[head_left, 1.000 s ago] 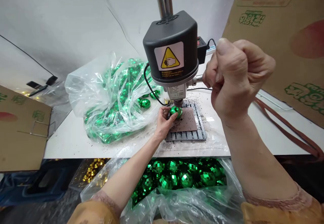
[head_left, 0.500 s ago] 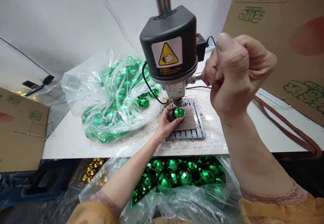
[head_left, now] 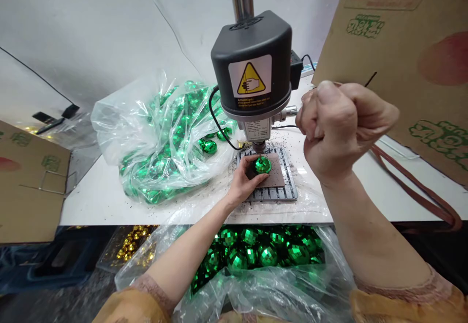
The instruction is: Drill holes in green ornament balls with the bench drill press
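Green ball pinched beneath the press, fingers close to the chuck

In the head view, the left hand [head_left: 241, 182] pinches a green ball [head_left: 263, 165] from its left side, thumb on the near edge and forefinger on the far one. The ball sits on a brown pad [head_left: 277, 180] over the slotted base [head_left: 291, 192] of a drill press [head_left: 252, 55], just below its chuck [head_left: 259, 146]. Whether a bit meets the ball is too small to tell. The right hand [head_left: 340, 128] is curled into a fist at the end of the metal lever [head_left: 291, 110]; the lever's tip is hidden inside it.

The chief risk, I judge, is to the left forefinger, which lies very near the chuck: a slipping ball or a hard pull on the lever could bring skin against a turning part. The label [head_left: 250, 78] on the housing warns of just that. A round, shiny ball held from one side, with no clamp in sight, could also roll or spin, leaving a mark off centre. Too much force might crack its shell, if it is thin.

Dark chips are scattered around the base; any under the pad could tilt it. A clear bag [head_left: 127, 113] of green balls lies on the counter [head_left: 98, 211] to the left, apart from the chuck.
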`<act>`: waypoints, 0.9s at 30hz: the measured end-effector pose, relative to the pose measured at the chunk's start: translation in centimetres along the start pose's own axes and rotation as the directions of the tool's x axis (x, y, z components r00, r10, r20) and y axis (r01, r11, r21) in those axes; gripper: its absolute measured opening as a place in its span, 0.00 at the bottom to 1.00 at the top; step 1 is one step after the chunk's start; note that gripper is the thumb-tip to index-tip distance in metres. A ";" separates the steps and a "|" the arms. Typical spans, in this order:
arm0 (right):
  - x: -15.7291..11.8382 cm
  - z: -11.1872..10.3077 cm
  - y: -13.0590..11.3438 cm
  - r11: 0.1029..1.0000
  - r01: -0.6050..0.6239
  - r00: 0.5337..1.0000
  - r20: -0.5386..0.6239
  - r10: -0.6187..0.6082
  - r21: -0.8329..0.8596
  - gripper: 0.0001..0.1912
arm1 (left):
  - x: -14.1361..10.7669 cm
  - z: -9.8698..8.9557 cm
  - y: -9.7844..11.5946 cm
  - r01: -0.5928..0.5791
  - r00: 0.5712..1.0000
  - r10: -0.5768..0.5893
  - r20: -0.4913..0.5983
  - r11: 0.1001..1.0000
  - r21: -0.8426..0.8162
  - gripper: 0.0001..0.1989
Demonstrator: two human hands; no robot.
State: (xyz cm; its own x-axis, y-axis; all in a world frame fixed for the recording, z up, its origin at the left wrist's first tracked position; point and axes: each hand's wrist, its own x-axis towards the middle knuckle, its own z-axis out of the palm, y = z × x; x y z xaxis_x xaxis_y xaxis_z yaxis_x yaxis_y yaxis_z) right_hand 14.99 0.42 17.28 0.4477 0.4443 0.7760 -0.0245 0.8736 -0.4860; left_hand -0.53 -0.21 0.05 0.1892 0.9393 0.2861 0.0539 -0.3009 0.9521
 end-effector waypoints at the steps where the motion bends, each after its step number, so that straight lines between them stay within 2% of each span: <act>1: -0.3 -0.1 0.0 1.000 -0.004 1.000 -0.006 0.004 -0.017 0.28 | 0.0 0.0 0.0 -0.003 1.000 0.003 0.002 1.000 -0.003 0.27; 9: -1.3 0.4 0.3 0.996 0.081 0.994 -0.076 -0.077 0.047 0.28 | -0.1 0.0 -0.1 -0.010 1.000 0.010 -0.001 1.000 0.026 0.26; 17: -1.9 0.1 1.1 0.991 0.135 0.982 -0.135 -0.133 0.009 0.28 | -0.1 0.0 -0.3 -0.006 1.000 0.006 -0.002 1.000 0.013 0.27; 22: -2.4 -0.7 1.6 0.990 0.144 0.987 -0.079 -0.143 0.006 0.27 | -0.1 0.0 -0.3 -0.017 1.000 0.017 -0.001 1.000 0.024 0.26; 27: -2.5 -1.2 2.1 0.960 0.269 0.963 -0.018 -0.269 0.075 0.28 | -0.2 0.0 -0.4 -0.022 1.000 0.022 -0.005 1.000 0.021 0.26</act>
State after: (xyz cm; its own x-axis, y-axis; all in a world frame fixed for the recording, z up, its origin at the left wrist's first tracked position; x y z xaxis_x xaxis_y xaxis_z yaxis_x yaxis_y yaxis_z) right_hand 14.90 0.87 13.88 0.4541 0.1896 0.8705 0.0301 0.9733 -0.2277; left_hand -0.55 -0.27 -0.34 0.1858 0.9332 0.3075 0.0702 -0.3248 0.9432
